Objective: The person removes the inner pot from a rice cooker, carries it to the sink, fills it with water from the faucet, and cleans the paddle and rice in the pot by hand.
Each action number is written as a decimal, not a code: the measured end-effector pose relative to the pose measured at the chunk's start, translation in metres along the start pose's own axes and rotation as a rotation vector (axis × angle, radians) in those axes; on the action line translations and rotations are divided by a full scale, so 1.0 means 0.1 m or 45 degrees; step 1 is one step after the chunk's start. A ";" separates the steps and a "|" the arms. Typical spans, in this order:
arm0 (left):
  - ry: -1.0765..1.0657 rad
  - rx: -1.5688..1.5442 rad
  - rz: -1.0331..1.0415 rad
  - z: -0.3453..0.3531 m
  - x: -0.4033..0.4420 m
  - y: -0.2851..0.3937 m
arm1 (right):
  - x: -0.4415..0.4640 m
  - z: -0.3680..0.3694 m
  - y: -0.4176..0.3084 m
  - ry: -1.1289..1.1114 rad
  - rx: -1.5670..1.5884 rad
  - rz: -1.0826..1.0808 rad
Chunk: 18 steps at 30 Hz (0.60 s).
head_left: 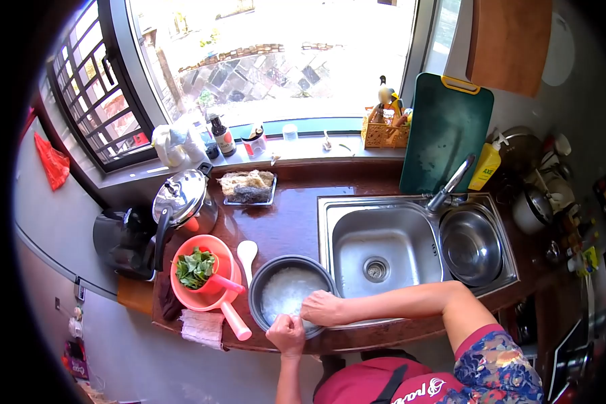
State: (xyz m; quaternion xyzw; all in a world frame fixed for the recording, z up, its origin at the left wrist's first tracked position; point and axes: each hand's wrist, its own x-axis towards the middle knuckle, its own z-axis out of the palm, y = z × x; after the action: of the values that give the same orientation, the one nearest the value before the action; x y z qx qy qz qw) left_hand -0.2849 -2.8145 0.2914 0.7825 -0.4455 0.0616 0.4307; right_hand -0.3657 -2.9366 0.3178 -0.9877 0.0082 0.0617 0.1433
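A dark round pot with cloudy, whitish liquid in it stands at the counter's front edge, left of the sink. My left hand is closed in a fist at the pot's near rim. Curled fingers also show on my right hand, over the pot's right side, close to the left hand. Whatever either hand may hold is hidden. A white rice paddle lies just behind the pot. To the left, a pink basin contains a pink-handled dipper with green leaves.
Right of the pot is a steel sink with a faucet and a metal bowl. A pressure cooker, a tray of dried food and a cloth surround the basin. A green cutting board leans behind the sink.
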 end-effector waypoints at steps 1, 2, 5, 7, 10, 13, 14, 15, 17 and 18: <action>0.001 0.003 -0.002 0.00 0.00 0.01 | 0.02 0.01 -0.01 0.013 0.001 0.012; -0.017 -0.002 -0.011 -0.01 0.00 0.01 | 0.06 0.03 0.00 0.030 0.001 0.024; -0.020 -0.005 -0.002 -0.03 0.01 0.04 | 0.17 0.07 -0.02 0.098 0.003 0.096; -0.021 -0.024 0.002 -0.04 0.02 0.05 | 0.25 0.12 0.00 0.185 -0.116 0.145; -0.013 -0.030 0.014 -0.04 0.02 0.05 | 0.39 0.20 0.08 0.235 -0.171 0.295; -0.028 -0.024 0.014 -0.04 0.02 0.05 | 0.41 0.17 0.05 0.226 -0.111 0.356; -0.036 -0.019 0.009 -0.04 0.01 0.04 | 0.40 0.16 0.03 0.224 -0.083 0.330; -0.037 -0.019 0.004 -0.05 0.01 0.04 | 0.40 0.15 0.02 0.224 -0.054 0.306; -0.046 -0.021 0.000 -0.05 0.01 0.04 | 0.39 0.14 0.03 0.200 0.007 0.187; -0.034 -0.042 0.010 -0.05 0.02 0.04 | 0.38 0.11 0.04 0.189 0.036 0.131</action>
State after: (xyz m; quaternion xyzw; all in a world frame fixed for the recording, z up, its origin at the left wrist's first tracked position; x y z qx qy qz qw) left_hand -0.2854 -2.8130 0.2972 0.7743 -0.4551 0.0453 0.4373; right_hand -0.3294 -2.9370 0.3020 -0.9857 0.0705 -0.0046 0.1529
